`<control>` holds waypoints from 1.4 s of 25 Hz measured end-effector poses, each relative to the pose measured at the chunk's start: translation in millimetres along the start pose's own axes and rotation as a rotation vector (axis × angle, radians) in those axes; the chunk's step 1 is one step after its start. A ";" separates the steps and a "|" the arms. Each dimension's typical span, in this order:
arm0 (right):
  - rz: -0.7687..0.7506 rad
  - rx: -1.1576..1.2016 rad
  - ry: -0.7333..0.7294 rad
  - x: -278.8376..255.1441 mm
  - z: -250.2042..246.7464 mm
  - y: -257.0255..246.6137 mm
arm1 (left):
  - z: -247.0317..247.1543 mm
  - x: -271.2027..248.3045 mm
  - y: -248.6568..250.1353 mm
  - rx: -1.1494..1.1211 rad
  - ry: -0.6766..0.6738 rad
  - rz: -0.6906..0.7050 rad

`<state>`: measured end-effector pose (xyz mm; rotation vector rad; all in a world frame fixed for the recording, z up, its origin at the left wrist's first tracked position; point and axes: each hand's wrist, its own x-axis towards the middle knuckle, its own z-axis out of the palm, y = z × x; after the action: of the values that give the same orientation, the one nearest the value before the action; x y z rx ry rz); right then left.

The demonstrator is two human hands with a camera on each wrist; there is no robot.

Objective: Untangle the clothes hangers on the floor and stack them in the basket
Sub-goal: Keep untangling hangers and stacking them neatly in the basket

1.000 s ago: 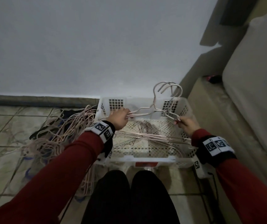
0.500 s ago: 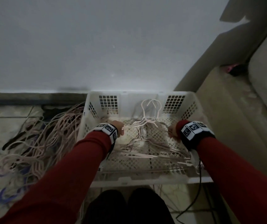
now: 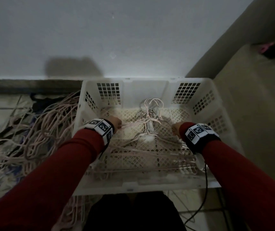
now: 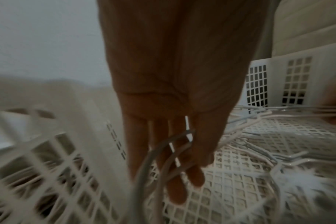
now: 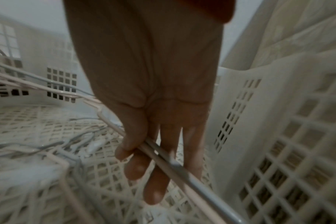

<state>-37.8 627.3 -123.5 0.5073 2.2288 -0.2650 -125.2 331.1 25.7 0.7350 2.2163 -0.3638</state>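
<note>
A white lattice basket [image 3: 223,124] stands on the floor before me, with several pink hangers lying flat on its bottom. Both hands are down inside it, holding a small bundle of pink hangers [image 3: 150,124] by its two shoulder ends, low over the stacked ones. The bundle's hooks [image 3: 152,103] point at the far wall. My left hand [image 3: 116,122] has the wires [image 4: 169,151] across its fingers under the thumb. My right hand [image 3: 175,129] pinches the bars [image 5: 163,159] between thumb and fingers [image 5: 136,166]. A tangled heap of pink hangers [image 3: 33,130] lies on the tiles left of the basket.
The basket's far side stands against a grey wall [image 3: 133,39]. A beige sofa [image 3: 258,114] runs close along its right side. A black cable [image 3: 205,197] trails from my right wrist over the basket's near rim. My knees [image 3: 133,212] are at the near rim.
Both hands have lowered the hanger bundle from above the basket's rim down into the basket. My head has moved closer and now looks more steeply into it.
</note>
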 end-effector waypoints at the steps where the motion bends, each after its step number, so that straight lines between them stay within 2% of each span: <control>1: -0.004 0.049 0.015 13.9 3.8 8.8 | -0.1 -7.9 -2.7 -0.074 0.037 0.009; 2: 0.006 0.059 0.001 4.2 -7.4 8.3 | 1.8 -6.9 -8.6 -0.126 0.048 0.018; 3: -0.004 0.103 0.051 -19.1 -16.4 2.1 | 2.1 -11.8 -12.5 -0.196 0.059 0.039; 5: -0.031 0.214 0.100 -112.7 -42.5 -39.2 | 1.5 -24.7 -19.1 -0.351 0.093 0.072; 7: -0.116 0.178 0.156 -161.1 -56.7 -53.9 | 1.3 -36.0 -23.5 -0.401 0.120 0.092; 14: -0.244 0.380 0.476 -213.4 -63.6 -41.8 | 18.1 -63.2 -27.0 -0.478 0.139 0.168; 19: -0.268 0.413 0.644 -238.5 -80.7 -37.6 | 25.6 -78.0 -18.3 -0.674 0.292 0.276; 22: -0.332 0.534 0.512 -222.8 -69.2 -51.9 | 29.8 -72.3 -7.1 -0.691 0.281 0.290; 25: -0.295 0.576 0.378 -191.1 -57.1 -65.1 | 34.2 -62.7 -4.1 -0.673 0.283 0.230; 28: -0.185 0.425 0.182 -171.8 -51.1 -69.6 | 32.9 -49.7 -7.9 -0.578 0.263 0.185; 32: -0.062 0.295 0.017 -146.0 -51.8 -71.9 | 26.7 -21.4 1.4 -0.338 0.079 0.152; 35: -0.098 0.127 -0.067 -123.8 -39.0 -64.2 | 37.1 4.5 6.2 -0.173 -0.036 0.108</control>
<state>-20.1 550.0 -2.3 0.4502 2.1835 -0.4705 -102.5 320.5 -2.7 0.7446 2.1323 -0.1287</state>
